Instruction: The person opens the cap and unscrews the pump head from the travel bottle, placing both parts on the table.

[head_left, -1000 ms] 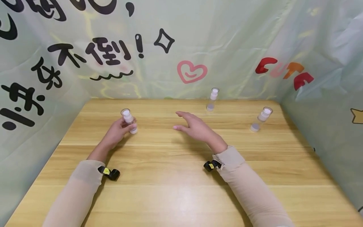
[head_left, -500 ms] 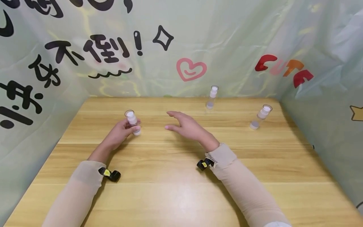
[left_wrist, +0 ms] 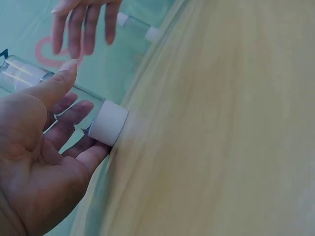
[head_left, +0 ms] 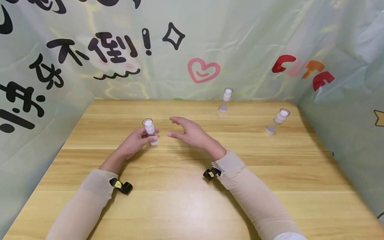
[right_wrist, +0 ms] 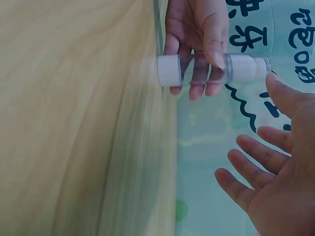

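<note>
Here, a bottle (head_left: 149, 128) is gripped by the left hand (head_left: 134, 143), on the side facing the right hand (head_left: 192, 133).
The left thumb lies across the bottle's clear body and the fingers wrap behind it, its white base showing below and white top above. It is roughly upright at the tabletop (head_left: 186, 210); whether the base touches the wood I cannot tell. The right hand holds nothing: its fingers are loosely extended, the thumb well away from them, and the tips point at the bottle, near it, with a gap between in the head view. Beyond and to the right of both hands, a second bottle (head_left: 225, 101) stands close to the backdrop (head_left: 240, 36), and a third bottle (head_left: 277, 122) farther right.
</note>
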Demonstrator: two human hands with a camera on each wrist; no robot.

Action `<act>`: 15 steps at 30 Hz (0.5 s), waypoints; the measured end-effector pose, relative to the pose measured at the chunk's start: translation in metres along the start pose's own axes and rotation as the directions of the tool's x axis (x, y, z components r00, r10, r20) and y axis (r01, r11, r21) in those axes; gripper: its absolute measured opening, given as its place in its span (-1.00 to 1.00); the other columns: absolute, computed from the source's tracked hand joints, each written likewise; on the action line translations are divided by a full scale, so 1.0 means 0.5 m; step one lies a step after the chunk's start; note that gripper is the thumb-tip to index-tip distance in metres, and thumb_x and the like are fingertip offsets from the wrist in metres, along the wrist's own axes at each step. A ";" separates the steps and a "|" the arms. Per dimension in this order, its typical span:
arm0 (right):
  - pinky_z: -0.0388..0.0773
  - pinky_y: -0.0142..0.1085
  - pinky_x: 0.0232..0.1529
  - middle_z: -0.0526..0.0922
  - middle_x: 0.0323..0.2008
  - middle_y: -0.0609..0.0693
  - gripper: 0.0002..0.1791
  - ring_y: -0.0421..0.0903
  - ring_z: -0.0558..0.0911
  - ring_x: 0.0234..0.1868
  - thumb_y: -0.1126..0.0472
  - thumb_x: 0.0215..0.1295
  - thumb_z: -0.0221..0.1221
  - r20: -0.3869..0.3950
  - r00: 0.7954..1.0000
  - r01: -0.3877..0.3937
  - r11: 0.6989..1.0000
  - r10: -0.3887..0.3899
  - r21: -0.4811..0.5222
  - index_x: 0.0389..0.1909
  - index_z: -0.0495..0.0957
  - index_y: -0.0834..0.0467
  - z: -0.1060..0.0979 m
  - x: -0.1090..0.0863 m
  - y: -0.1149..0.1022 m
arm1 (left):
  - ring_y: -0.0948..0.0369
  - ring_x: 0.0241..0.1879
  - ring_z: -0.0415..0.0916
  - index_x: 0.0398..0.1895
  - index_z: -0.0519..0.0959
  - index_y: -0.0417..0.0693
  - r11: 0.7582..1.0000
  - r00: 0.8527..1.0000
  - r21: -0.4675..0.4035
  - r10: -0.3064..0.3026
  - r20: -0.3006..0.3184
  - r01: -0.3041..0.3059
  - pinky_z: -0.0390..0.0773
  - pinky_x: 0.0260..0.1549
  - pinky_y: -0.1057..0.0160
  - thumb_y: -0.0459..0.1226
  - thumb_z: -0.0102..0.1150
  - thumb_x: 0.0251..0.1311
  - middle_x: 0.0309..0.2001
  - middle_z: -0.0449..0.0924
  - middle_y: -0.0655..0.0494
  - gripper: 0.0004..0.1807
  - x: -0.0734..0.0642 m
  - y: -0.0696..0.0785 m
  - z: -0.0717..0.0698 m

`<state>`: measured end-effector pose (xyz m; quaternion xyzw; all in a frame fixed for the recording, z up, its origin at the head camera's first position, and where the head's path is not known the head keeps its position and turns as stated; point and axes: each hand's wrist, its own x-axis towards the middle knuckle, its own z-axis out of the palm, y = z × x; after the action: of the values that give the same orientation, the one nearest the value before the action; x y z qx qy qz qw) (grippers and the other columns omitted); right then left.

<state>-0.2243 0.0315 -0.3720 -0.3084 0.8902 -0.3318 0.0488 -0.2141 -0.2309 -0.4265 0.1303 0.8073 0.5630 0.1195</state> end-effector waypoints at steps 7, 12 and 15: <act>0.44 -0.21 0.23 0.44 0.31 0.01 -0.22 -0.09 0.43 0.28 -0.20 0.33 0.17 -0.029 0.999 0.032 0.999 -0.031 0.039 0.45 0.23 0.08 0.008 0.007 -0.023 | 0.01 0.10 0.48 0.23 0.45 -0.19 1.000 0.999 -0.005 0.012 0.050 -0.012 0.45 0.15 -0.01 -0.07 0.27 0.27 0.14 0.53 -0.11 -0.44 0.002 0.015 0.037; 0.46 -0.26 0.21 0.50 0.26 0.03 -0.24 -0.09 0.49 0.23 -0.08 0.30 0.26 -0.074 0.996 0.053 0.991 -0.045 0.121 0.43 0.26 0.12 0.017 0.012 -0.039 | 0.05 -0.01 0.50 0.15 0.50 -0.15 1.000 0.997 -0.002 0.018 0.074 -0.018 0.54 0.01 0.06 -0.11 0.26 0.28 0.04 0.57 -0.09 -0.54 0.000 0.023 0.059; 0.48 -0.29 0.19 0.54 0.21 0.03 -0.27 -0.10 0.53 0.19 0.01 0.28 0.31 -0.098 0.993 0.079 0.985 -0.064 0.154 0.40 0.30 0.16 0.023 0.015 -0.046 | 0.08 -0.12 0.48 0.10 0.53 -0.14 0.999 0.996 0.014 0.030 0.082 -0.032 0.55 -0.12 0.12 -0.12 0.26 0.29 -0.07 0.57 -0.05 -0.59 0.000 0.025 0.069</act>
<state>-0.2151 0.0072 -0.3656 -0.3198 0.8507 -0.4167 0.0200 -0.2014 -0.1966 -0.4262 0.1666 0.8040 0.5527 0.1427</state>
